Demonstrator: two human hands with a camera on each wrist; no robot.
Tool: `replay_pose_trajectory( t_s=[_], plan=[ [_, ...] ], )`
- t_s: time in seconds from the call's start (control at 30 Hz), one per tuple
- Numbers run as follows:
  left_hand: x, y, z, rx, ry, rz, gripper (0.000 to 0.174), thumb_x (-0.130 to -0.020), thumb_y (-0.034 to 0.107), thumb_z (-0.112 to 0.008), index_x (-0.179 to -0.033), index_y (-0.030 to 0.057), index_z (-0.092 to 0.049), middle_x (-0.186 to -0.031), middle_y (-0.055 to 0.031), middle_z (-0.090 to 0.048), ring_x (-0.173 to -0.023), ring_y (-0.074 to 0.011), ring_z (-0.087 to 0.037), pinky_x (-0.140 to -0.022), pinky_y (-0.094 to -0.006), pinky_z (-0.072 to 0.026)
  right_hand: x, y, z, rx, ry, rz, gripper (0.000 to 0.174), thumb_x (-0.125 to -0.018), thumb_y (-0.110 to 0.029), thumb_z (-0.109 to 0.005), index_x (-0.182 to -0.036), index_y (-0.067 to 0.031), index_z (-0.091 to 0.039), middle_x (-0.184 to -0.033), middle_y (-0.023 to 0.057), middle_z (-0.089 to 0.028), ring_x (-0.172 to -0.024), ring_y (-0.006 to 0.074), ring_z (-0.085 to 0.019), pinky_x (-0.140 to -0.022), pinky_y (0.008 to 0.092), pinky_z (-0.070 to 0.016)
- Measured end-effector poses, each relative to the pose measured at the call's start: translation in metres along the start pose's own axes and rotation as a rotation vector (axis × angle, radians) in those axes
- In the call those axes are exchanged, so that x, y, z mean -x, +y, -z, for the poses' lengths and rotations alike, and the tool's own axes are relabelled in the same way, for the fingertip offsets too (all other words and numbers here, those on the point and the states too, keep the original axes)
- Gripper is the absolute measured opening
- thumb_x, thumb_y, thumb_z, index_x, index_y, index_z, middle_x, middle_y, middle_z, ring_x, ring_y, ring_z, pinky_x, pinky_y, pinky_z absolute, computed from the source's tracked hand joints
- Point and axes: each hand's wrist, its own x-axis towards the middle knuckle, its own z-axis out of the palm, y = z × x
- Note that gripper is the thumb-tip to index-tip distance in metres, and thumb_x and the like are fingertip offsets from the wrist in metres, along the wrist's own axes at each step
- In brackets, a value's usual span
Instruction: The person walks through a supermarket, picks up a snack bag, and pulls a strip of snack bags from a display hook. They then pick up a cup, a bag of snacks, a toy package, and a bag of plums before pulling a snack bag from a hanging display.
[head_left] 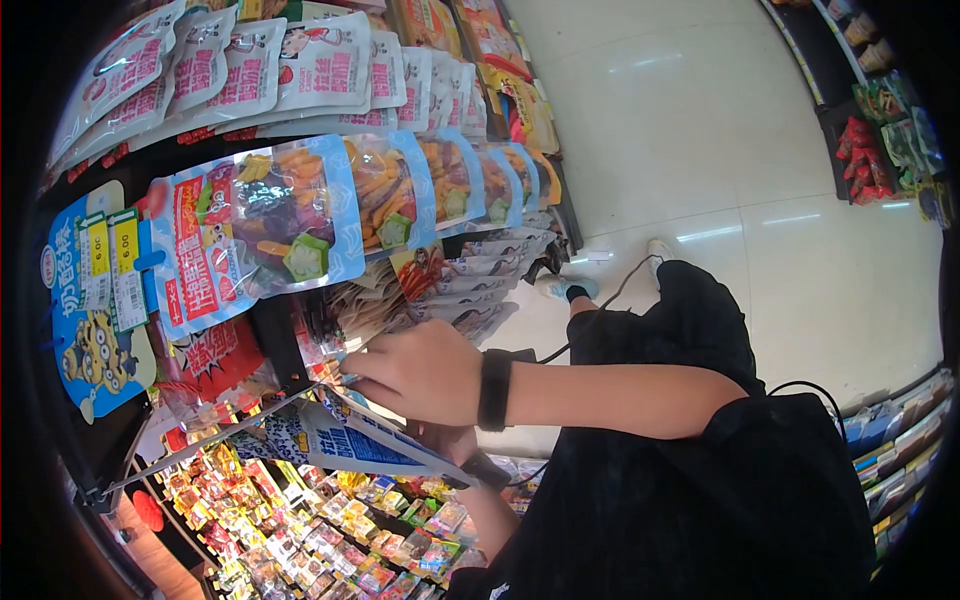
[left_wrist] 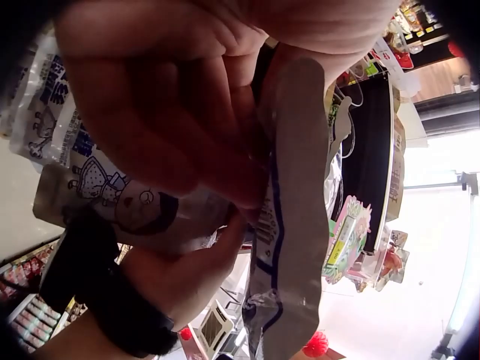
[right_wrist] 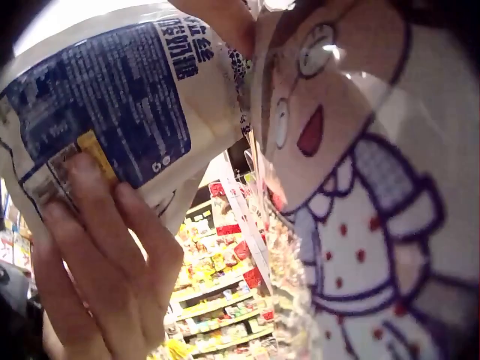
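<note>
White-and-blue yogurt candy bags [head_left: 345, 440] hang below a thin metal rod at the shelf front. My right hand [head_left: 425, 370], wearing a black wristband, is at the rod's end with curled fingers pinching a bag's upper edge; the fingertips are mostly hidden. Lower down, my left hand [head_left: 450, 440] grips a bag [left_wrist: 289, 217], seen edge-on in the left wrist view. In the right wrist view, the fingers of the left hand [right_wrist: 112, 247] lie across the printed back of a bag [right_wrist: 105, 105]. Beside it, close to the camera, is a cartoon-fronted bag [right_wrist: 360, 225].
Dried fruit and vegetable bags [head_left: 290, 210] and white candy bags [head_left: 320, 60] hang along the shelf. A blue cartoon tag [head_left: 95, 330] carries price labels. Below are rows of small packets [head_left: 350, 530]. Pale floor tiles [head_left: 660, 130] lead to another shelf [head_left: 870, 150].
</note>
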Motion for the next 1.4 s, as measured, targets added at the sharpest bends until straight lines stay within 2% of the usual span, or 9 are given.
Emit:
replay_pose_trajectory(
  t_s=[0.07,0.17,0.37,0.57,0.67,0.87,0.9,0.97,1.4],
  plan=[
    [0.002,0.001,0.003,0.003,0.027,-0.005,0.018,-0.089,0.024,-0.056,-0.097,0.0082,-0.056,-0.087,-0.0067,-0.057,-0.080,-0.0138,-0.053,-0.074,-0.0315,-0.0436,0.004,0.002,-0.005,0.076,0.021,0.082,0.021,-0.081,-0.021,-0.060,-0.101,-0.0133,-0.059,-0.071,0.0056,-0.060,-0.062,0.0258,-0.061,-0.051,0.0367,-0.0479],
    [0.003,0.002,0.006,0.005,0.068,-0.011,0.021,-0.089,0.024,-0.056,-0.101,0.0067,-0.054,-0.093,-0.0081,-0.056,-0.085,-0.0157,-0.052,-0.078,-0.0337,-0.0429,0.005,0.004,-0.012,0.074,0.022,0.068,0.023,-0.081,-0.020,-0.060,-0.103,-0.0142,-0.059,-0.070,0.0046,-0.059,-0.061,0.0243,-0.061,-0.049,0.0359,-0.0480],
    [0.008,0.007,0.013,0.009,0.138,-0.031,0.029,-0.090,0.025,-0.055,-0.109,0.0039,-0.052,-0.104,-0.0108,-0.054,-0.096,-0.0197,-0.050,-0.085,-0.0381,-0.0413,0.000,-0.002,-0.012,0.052,0.018,0.023,0.015,-0.082,-0.023,-0.058,-0.092,-0.0124,-0.061,-0.063,0.0088,-0.059,-0.056,0.0285,-0.062,-0.049,0.0405,-0.0497],
    [0.012,0.011,0.019,0.009,0.200,-0.065,0.037,-0.090,0.026,-0.055,-0.117,0.0011,-0.049,-0.116,-0.0136,-0.051,-0.108,-0.0236,-0.048,-0.093,-0.0424,-0.0398,0.000,-0.005,-0.014,0.092,0.031,0.055,0.016,-0.077,-0.021,-0.061,-0.090,-0.0123,-0.062,-0.064,0.0088,-0.059,-0.058,0.0277,-0.063,-0.050,0.0404,-0.0499],
    [0.014,0.012,0.022,0.016,0.236,-0.081,0.041,-0.090,0.026,-0.055,-0.121,-0.0004,-0.047,-0.122,-0.0150,-0.050,-0.113,-0.0256,-0.047,-0.097,-0.0446,-0.0390,0.000,-0.003,-0.019,0.196,0.010,0.067,0.021,-0.078,-0.027,-0.063,-0.093,-0.0126,-0.059,-0.069,0.0032,-0.058,-0.061,0.0217,-0.062,-0.048,0.0353,-0.0482],
    [0.016,0.018,0.032,0.036,0.316,-0.140,0.050,-0.091,0.027,-0.054,-0.129,-0.0032,-0.045,-0.134,-0.0178,-0.047,-0.124,-0.0295,-0.045,-0.104,-0.0490,-0.0375,-0.004,-0.005,-0.024,0.229,0.053,0.088,0.023,-0.075,-0.029,-0.066,-0.092,-0.0138,-0.061,-0.068,0.0030,-0.058,-0.060,0.0212,-0.062,-0.047,0.0344,-0.0480],
    [0.017,0.021,0.034,0.034,0.346,-0.172,0.050,-0.091,0.027,-0.054,-0.129,-0.0028,-0.045,-0.134,-0.0174,-0.048,-0.125,-0.0296,-0.045,-0.104,-0.0497,-0.0369,-0.004,-0.005,-0.024,0.200,0.070,0.077,0.020,-0.074,-0.026,-0.065,-0.089,-0.0129,-0.062,-0.066,0.0048,-0.058,-0.059,0.0226,-0.062,-0.048,0.0358,-0.0485],
    [0.019,0.022,0.037,0.026,0.364,-0.176,0.047,-0.091,0.028,-0.054,-0.127,-0.0021,-0.047,-0.131,-0.0169,-0.049,-0.121,-0.0286,-0.048,-0.100,-0.0483,-0.0402,-0.005,-0.009,-0.021,0.143,0.104,0.055,0.015,-0.071,-0.018,-0.064,-0.084,-0.0112,-0.065,-0.063,0.0083,-0.059,-0.058,0.0256,-0.062,-0.050,0.0386,-0.0496],
    [0.010,0.013,0.028,-0.042,0.304,-0.112,0.040,-0.091,0.027,-0.052,-0.121,0.0011,-0.049,-0.122,-0.0133,-0.053,-0.107,-0.0236,-0.050,-0.091,-0.0438,-0.0411,-0.006,-0.015,-0.018,0.095,0.068,-0.038,0.016,-0.072,-0.017,-0.064,-0.087,-0.0107,-0.065,-0.065,0.0103,-0.060,-0.058,0.0279,-0.062,-0.052,0.0393,-0.0497]
  ],
)
